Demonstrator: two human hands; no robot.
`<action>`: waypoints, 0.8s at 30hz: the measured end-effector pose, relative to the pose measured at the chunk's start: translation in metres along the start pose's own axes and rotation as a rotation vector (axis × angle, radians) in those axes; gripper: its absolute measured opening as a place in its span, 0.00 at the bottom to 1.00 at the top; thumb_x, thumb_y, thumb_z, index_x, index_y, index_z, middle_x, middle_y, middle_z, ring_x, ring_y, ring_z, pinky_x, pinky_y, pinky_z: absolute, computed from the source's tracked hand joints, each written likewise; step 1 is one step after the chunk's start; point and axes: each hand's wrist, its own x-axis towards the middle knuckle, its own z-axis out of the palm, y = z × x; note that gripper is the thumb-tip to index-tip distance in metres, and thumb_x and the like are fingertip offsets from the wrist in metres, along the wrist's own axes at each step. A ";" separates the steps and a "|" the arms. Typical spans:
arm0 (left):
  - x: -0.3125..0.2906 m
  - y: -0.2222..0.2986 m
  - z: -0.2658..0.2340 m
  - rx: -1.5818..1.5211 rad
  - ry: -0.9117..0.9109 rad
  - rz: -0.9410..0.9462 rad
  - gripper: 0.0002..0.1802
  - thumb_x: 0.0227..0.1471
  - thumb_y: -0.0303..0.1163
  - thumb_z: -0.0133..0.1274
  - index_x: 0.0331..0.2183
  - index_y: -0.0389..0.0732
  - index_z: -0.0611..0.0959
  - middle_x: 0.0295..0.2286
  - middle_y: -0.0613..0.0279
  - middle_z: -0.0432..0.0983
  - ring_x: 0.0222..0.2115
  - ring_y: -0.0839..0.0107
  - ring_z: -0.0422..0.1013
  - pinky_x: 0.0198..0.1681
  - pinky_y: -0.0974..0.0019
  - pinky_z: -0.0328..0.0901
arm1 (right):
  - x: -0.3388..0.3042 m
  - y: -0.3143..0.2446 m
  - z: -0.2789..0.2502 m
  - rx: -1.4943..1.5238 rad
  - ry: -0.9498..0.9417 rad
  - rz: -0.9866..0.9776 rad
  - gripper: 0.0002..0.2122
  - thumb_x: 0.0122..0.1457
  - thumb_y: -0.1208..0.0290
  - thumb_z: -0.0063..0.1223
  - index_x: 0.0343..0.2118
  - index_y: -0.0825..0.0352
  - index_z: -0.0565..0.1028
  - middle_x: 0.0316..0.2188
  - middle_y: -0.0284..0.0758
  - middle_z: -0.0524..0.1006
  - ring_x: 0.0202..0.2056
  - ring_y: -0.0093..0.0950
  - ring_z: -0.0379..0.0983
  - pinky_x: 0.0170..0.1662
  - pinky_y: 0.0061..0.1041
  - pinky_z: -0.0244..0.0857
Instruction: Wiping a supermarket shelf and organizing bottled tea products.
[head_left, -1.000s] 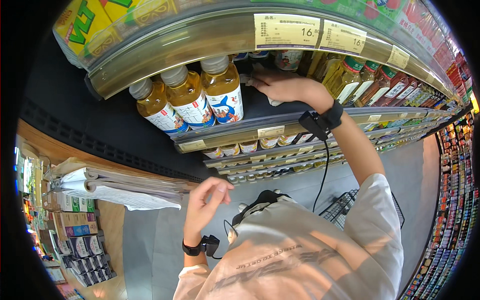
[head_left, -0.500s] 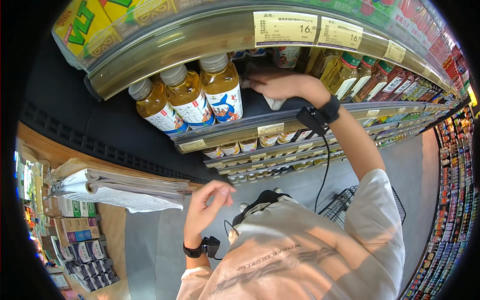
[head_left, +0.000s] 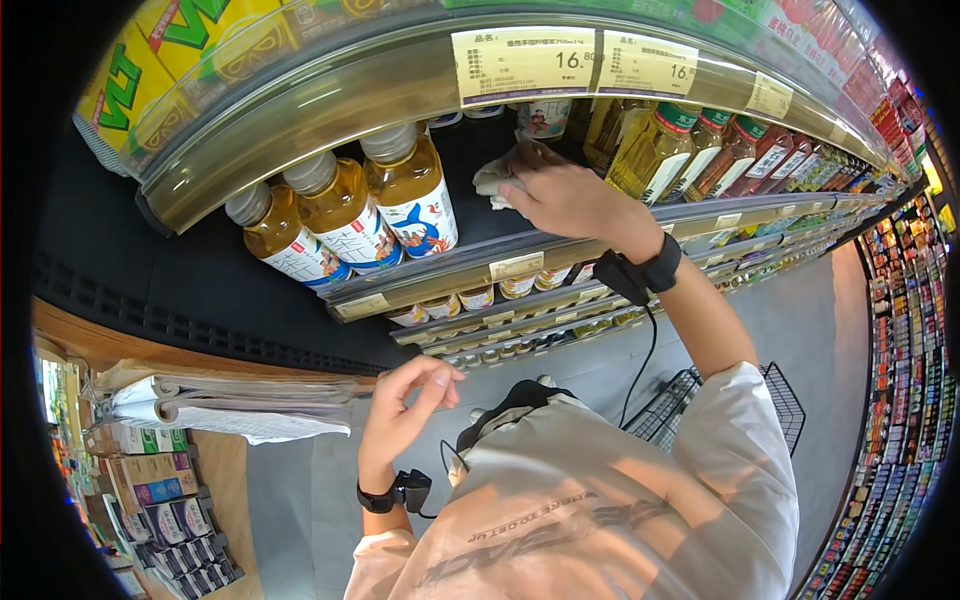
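My right hand (head_left: 575,200) reaches into the black-based shelf (head_left: 478,215) and grips a greyish-white cloth (head_left: 494,180) against its surface. To the left of the cloth, three bottles of amber drink (head_left: 415,215) with grey caps and white picture labels stand side by side at the shelf's front. Green-capped bottles (head_left: 652,155) of yellowish drink stand to the right of this hand. Lower down, my left hand (head_left: 400,405) hangs in the air in front of the shelving, fingers loosely bent and thumb apart, holding nothing. Both wrists wear black straps with small devices.
Above my right hand runs a shelf edge with price tags (head_left: 525,65), bearing yellow and green packs. More shelves of bottles (head_left: 475,297) lie below. A stack of papers (head_left: 230,408) hangs at the left. A black wire basket or cart (head_left: 785,405) stands at the right.
My right hand has drawn back from beside the nearest amber bottle toward the shelf front, and the cloth now shows more fully. My left hand stays almost the same.
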 end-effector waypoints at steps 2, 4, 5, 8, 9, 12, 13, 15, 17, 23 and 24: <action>-0.002 0.001 0.000 0.022 0.009 0.000 0.11 0.66 0.30 0.52 0.37 0.33 0.84 0.25 0.63 0.79 0.28 0.77 0.76 0.36 0.71 0.70 | -0.001 -0.002 -0.003 0.051 0.025 0.004 0.22 0.68 0.54 0.43 0.39 0.71 0.80 0.35 0.54 0.81 0.40 0.52 0.80 0.44 0.47 0.75; -0.008 0.004 0.001 0.039 0.032 0.000 0.10 0.66 0.30 0.52 0.37 0.33 0.84 0.25 0.63 0.79 0.28 0.77 0.76 0.36 0.71 0.70 | -0.014 -0.016 -0.006 -0.096 0.057 0.025 0.23 0.68 0.53 0.44 0.35 0.72 0.81 0.34 0.53 0.81 0.38 0.51 0.80 0.40 0.46 0.76; -0.009 0.007 0.001 0.032 0.042 0.000 0.10 0.66 0.30 0.52 0.37 0.33 0.84 0.25 0.63 0.79 0.28 0.77 0.76 0.36 0.71 0.70 | -0.025 -0.016 0.000 -0.166 0.199 0.006 0.25 0.67 0.52 0.46 0.31 0.74 0.82 0.32 0.54 0.81 0.35 0.51 0.80 0.38 0.45 0.76; -0.012 0.003 -0.002 0.006 0.079 -0.007 0.10 0.66 0.29 0.52 0.37 0.33 0.84 0.25 0.63 0.79 0.28 0.76 0.76 0.35 0.71 0.70 | -0.044 -0.030 -0.013 -0.207 0.106 0.041 0.27 0.66 0.50 0.49 0.29 0.77 0.82 0.30 0.56 0.81 0.35 0.51 0.81 0.36 0.45 0.76; -0.011 0.002 -0.001 -0.007 0.077 -0.005 0.10 0.66 0.29 0.52 0.37 0.33 0.84 0.25 0.63 0.79 0.29 0.76 0.75 0.35 0.71 0.70 | -0.042 -0.025 -0.009 -0.213 0.101 0.036 0.27 0.66 0.50 0.49 0.29 0.77 0.82 0.30 0.56 0.81 0.35 0.51 0.81 0.36 0.45 0.76; -0.008 0.001 0.002 -0.006 0.061 0.013 0.11 0.67 0.29 0.51 0.37 0.32 0.84 0.26 0.61 0.79 0.28 0.75 0.75 0.34 0.70 0.71 | -0.023 -0.006 -0.003 -0.249 0.174 0.005 0.27 0.66 0.51 0.49 0.29 0.76 0.82 0.29 0.56 0.81 0.34 0.50 0.81 0.36 0.45 0.76; -0.008 0.001 0.003 -0.008 0.058 0.012 0.11 0.67 0.29 0.51 0.37 0.32 0.84 0.26 0.61 0.79 0.28 0.75 0.75 0.34 0.70 0.71 | -0.014 -0.006 -0.009 -0.207 0.000 0.055 0.25 0.67 0.52 0.49 0.32 0.76 0.80 0.31 0.57 0.80 0.35 0.52 0.80 0.38 0.44 0.76; -0.006 0.003 0.005 0.027 0.005 0.012 0.11 0.67 0.29 0.51 0.37 0.32 0.84 0.26 0.62 0.79 0.28 0.75 0.75 0.34 0.69 0.71 | -0.012 -0.001 -0.009 -0.170 -0.171 0.115 0.24 0.67 0.53 0.49 0.34 0.77 0.78 0.33 0.59 0.79 0.35 0.54 0.79 0.39 0.44 0.76; -0.005 0.003 0.005 0.058 -0.007 0.011 0.11 0.67 0.29 0.51 0.37 0.32 0.84 0.26 0.62 0.79 0.28 0.75 0.75 0.34 0.69 0.71 | -0.016 0.009 0.001 -0.220 0.045 -0.054 0.28 0.66 0.48 0.48 0.27 0.72 0.83 0.27 0.56 0.80 0.32 0.52 0.80 0.38 0.45 0.77; -0.007 0.004 0.001 0.057 0.039 -0.034 0.10 0.66 0.29 0.52 0.37 0.34 0.84 0.26 0.62 0.80 0.29 0.76 0.76 0.35 0.71 0.69 | -0.047 -0.024 -0.010 -0.213 0.192 0.065 0.31 0.66 0.45 0.48 0.23 0.74 0.82 0.23 0.54 0.79 0.28 0.53 0.79 0.35 0.45 0.76; -0.007 0.005 0.001 0.035 0.048 -0.048 0.10 0.66 0.29 0.52 0.37 0.34 0.84 0.26 0.63 0.80 0.29 0.76 0.76 0.35 0.71 0.69 | -0.047 -0.024 -0.012 -0.148 0.128 0.124 0.31 0.65 0.44 0.48 0.23 0.74 0.82 0.22 0.54 0.79 0.28 0.53 0.79 0.36 0.45 0.75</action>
